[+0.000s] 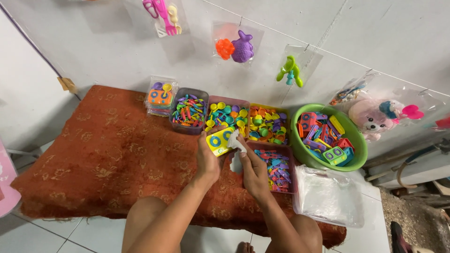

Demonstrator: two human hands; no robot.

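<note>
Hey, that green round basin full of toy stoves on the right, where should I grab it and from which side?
Take the green basin by its rim, one of the hands on each side. The near rim, facing you, is bare and reachable; the far side sits close to the wall, with a pink plush toy beside it. It's round, wide and heaped with toy stoves, so a one-sided grip would probably tip it.

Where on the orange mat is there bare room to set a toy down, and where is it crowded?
The orange mat is bare on its whole left part, from the left edge to the left hand. The far edge is crowded with tubs of small toys, the green basin and clear bags to the right.
</note>
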